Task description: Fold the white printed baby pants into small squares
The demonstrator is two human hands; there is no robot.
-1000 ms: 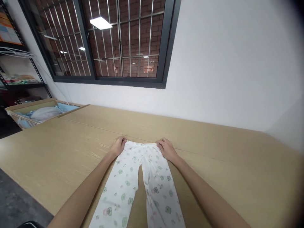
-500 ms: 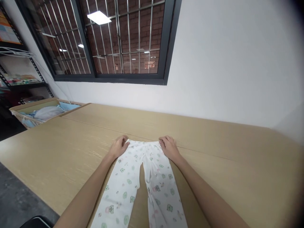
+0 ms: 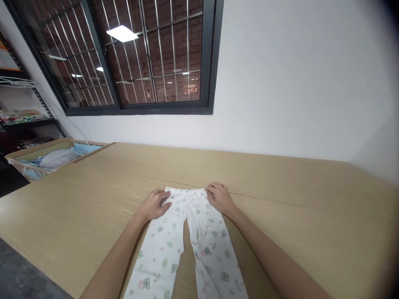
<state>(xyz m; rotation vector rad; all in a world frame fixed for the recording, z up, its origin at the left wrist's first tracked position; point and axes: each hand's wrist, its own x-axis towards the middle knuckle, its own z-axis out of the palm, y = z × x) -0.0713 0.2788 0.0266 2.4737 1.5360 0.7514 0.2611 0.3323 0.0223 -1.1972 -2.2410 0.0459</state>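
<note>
White trousers point(image 3: 168, 245) printed with small green and pink figures lie flat on the table, waistband at the far end and legs towards me. The lower leg ends run out of the picture. My left hand point(image 3: 155, 203) rests on the left side just below the waistband, fingers stretched onto the cloth and thumb apart. At the right corner of the waistband, my right hand point(image 3: 220, 197) has its fingers bent and closed on the fabric edge. A narrow gap of table shows between the two legs.
The wood-coloured table point(image 3: 299, 232) reaches back to a white wall point(image 3: 280, 83). A barred window point(image 3: 149, 54) is above. At the back left stands a box point(image 3: 59, 160) with blue and white cloth inside, near a dark shelf rack point(image 3: 29, 124).
My left hand has come off the left waistband corner and slid slightly down the side, its fingers now flatter. My right hand stays at its corner. The view has shifted slightly.
</note>
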